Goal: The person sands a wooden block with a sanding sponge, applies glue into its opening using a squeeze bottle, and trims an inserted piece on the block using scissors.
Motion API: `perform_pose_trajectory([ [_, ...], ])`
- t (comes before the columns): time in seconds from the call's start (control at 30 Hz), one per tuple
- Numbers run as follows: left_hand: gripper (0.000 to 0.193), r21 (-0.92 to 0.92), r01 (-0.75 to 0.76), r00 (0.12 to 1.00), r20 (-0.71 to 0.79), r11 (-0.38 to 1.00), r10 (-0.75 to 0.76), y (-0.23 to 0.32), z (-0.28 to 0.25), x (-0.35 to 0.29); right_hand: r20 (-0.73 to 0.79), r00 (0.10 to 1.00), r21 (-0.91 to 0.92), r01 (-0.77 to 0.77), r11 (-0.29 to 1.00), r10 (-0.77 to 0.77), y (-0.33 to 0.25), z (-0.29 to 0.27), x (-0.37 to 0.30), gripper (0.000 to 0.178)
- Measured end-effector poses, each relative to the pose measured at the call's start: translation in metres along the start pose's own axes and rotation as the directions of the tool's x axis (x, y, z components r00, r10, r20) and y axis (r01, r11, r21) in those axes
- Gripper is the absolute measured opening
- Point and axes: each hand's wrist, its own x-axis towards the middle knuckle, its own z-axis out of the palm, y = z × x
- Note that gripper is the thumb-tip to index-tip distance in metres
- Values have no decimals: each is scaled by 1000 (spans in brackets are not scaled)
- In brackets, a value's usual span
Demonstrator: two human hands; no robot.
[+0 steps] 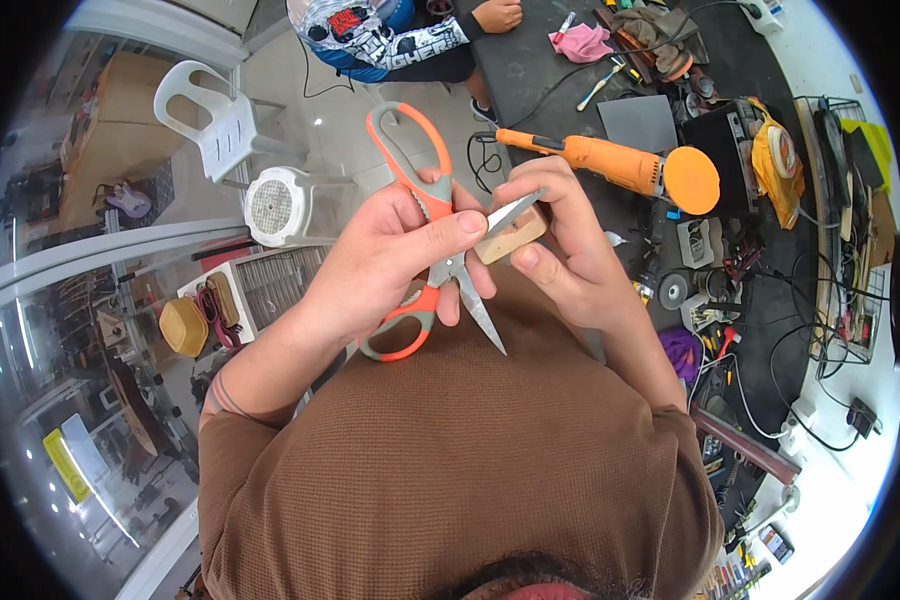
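Note:
My left hand [390,245] grips a pair of scissors [448,270] near the pivot, its thumb pressed along one blade. The scissors have orange and grey handles and are spread wide. One blade points down toward my shirt; the other points up to the right, toward my right hand [575,260]. Between the fingers and thumb of my right hand is a small tan block [512,238], wood-like in look. It lies against or just beneath the upper blade; exact contact is hard to tell. Both hands are in front of my chest.
To the right, a dark workbench [540,70] carries an orange power tool with a round pad [690,180], cables and scattered tools. Another person's hand [497,15] rests at its far edge. A white chair [215,125] and a white stool [277,205] stand left.

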Motion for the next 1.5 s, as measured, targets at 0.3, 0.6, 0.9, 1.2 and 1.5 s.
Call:
perform_pose_trajectory([
  [0.3, 27, -21, 26, 999, -18, 999, -26, -11, -1, 1, 36, 999, 115, 29, 993, -33, 11, -3, -4, 46],
  [0.6, 28, -28, 85, 996, 23, 996, -84, -18, -2, 3, 66, 997, 191, 34, 981, -47, 13, -8, -8, 42],
  [0.9, 28, -43, 27, 999, 33, 999, -26, -8, -2, 4, -75, 995, 97, -51, 994, 59, 4, 0, -9, 59],
  [1.2, 33, -40, 46, 995, -82, 998, -49, -14, 6, 7, -7, 999, 28, -34, 999, 34, -2, -12, -1, 54],
  [1.5, 40, -51, 41, 998, -42, 998, -43, -8, 4, 10, -19, 997, 122, -76, 990, 79, -9, -15, 5, 56],
])
